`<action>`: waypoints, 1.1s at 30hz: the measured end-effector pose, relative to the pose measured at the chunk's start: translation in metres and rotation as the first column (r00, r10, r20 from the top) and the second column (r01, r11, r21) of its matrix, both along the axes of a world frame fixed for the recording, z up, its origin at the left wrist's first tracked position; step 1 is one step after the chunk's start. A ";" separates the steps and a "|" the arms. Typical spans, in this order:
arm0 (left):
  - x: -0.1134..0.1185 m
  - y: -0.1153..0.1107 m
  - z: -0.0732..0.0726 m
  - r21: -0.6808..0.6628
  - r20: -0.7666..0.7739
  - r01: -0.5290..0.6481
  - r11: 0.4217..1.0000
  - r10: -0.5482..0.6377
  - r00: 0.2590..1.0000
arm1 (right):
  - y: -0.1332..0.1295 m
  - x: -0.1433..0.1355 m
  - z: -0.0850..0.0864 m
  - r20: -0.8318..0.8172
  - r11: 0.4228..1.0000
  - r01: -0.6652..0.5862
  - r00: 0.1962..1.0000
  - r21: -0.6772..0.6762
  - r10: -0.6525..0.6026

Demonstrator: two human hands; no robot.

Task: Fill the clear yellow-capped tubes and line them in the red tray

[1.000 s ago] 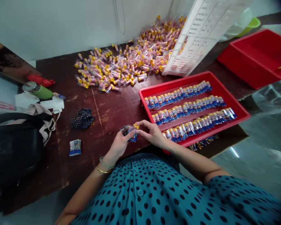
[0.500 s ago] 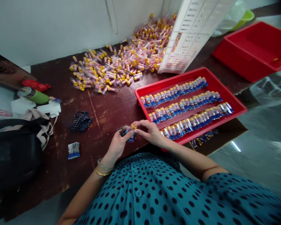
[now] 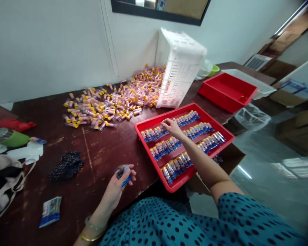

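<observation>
My left hand point(image 3: 120, 182) is closed around a few small clear plastic wrappers with blue ends point(image 3: 123, 171), held above the table's front edge. My right hand point(image 3: 172, 128) reaches over the red tray point(image 3: 157, 164), its thumb and fingers pinched together at the far row of wrapped tubes point(image 3: 151, 134). Whatever its fingertips hold is too small and hidden to make out. Three rows of yellow-capped tubes in blue-ended wrappers lie side by side in the tray. Behind it, a loose heap of pink tubes with yellow caps point(image 3: 110, 104) spreads across the table.
A white plastic basket point(image 3: 178, 65) stands tipped up beside the heap. Farther right sits a deep red bin point(image 3: 227, 90). On the left lie a blue-and-white packet point(image 3: 50, 211), a dark checked cloth point(image 3: 66, 165) and a green cup point(image 3: 14, 137). Below the tray is a cardboard box point(image 3: 231, 159).
My hands have parted: the right moved from the left hand to the tray's far row. The left keeps hold of the wrappers. The head view has turned up and to the right.
</observation>
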State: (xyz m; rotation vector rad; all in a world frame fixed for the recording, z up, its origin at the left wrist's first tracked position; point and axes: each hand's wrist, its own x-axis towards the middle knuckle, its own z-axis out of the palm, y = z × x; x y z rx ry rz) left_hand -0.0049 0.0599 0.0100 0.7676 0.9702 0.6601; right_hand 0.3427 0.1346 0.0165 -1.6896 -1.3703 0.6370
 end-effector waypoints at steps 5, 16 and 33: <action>-0.005 -0.003 -0.004 -0.040 0.009 -0.026 0.999 0.026 1.000 | 0.024 -0.009 -0.010 0.188 0.997 -0.071 0.979 -0.024 0.075; -0.008 -0.005 -0.017 -0.051 -0.061 -0.071 0.996 0.068 0.996 | 0.158 -0.206 -0.010 0.366 0.894 -0.433 0.818 -0.113 0.443; -0.050 0.017 0.003 0.037 0.035 -0.471 0.881 0.470 0.882 | -0.016 -0.229 0.016 -0.264 0.696 -0.716 0.683 -0.058 0.681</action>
